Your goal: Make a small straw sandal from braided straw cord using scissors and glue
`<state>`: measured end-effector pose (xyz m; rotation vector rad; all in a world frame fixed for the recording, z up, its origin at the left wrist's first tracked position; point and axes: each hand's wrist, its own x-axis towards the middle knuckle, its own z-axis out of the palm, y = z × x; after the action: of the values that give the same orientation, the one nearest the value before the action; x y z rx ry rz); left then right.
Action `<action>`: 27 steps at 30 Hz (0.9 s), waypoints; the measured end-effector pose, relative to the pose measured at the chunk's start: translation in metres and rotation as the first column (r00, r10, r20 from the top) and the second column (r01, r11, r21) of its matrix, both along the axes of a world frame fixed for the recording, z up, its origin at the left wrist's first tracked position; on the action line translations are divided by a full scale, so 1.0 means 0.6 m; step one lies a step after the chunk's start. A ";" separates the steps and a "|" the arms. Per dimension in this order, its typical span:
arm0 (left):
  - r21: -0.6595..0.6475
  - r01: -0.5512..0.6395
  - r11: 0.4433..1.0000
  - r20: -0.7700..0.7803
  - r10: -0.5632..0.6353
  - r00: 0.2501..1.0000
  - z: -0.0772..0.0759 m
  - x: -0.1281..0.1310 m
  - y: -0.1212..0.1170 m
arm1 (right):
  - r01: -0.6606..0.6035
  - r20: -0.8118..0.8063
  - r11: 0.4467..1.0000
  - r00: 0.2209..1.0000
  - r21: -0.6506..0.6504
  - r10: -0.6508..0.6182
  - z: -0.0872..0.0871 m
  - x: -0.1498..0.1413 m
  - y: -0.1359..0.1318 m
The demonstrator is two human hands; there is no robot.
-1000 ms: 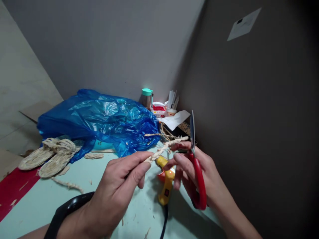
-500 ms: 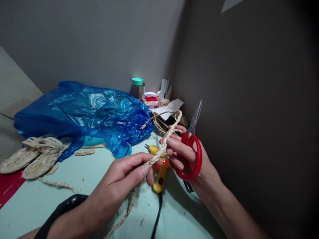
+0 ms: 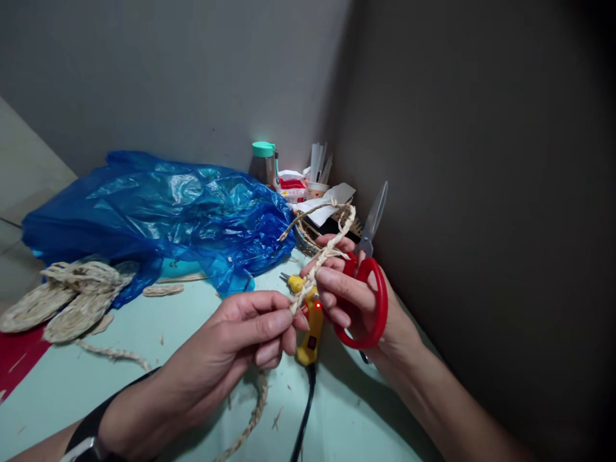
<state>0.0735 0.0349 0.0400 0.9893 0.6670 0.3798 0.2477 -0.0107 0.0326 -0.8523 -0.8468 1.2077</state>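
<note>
The left hand (image 3: 255,330) pinches a braided rope (image 3: 317,269) between thumb and fingers, above the middle of the bench (image 3: 187,321). The right hand (image 3: 353,292) touches the rope higher up, its fingers curled, with the red handles of the scissors (image 3: 382,301) around them, blades upward. Beneath lies a yellow corded tool (image 3: 310,337). Woven slippers (image 3: 72,308) sit by the left edge; a blue bag (image 3: 163,205) covers the far-left corner; a bottle (image 3: 263,163) stands toward the far edge.
</note>
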 end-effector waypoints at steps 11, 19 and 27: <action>-0.100 -0.023 0.995 0.066 0.029 0.997 0.000 0.004 -0.004 | -0.026 -0.038 1.000 0.999 0.012 0.027 -0.006 0.007 0.003; -0.045 -0.010 0.999 0.069 0.014 0.997 0.001 0.000 0.001 | -0.102 -0.005 0.993 0.995 0.058 0.103 -0.008 0.006 0.005; 0.107 -0.224 0.969 0.033 0.222 0.975 0.012 0.002 -0.003 | 0.041 0.270 0.996 0.963 -0.077 -0.019 -0.002 0.012 0.007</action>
<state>0.0746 0.0334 0.0471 1.0165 0.7476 0.6292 0.2551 -0.0067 0.0313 -1.1097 -1.0038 1.1205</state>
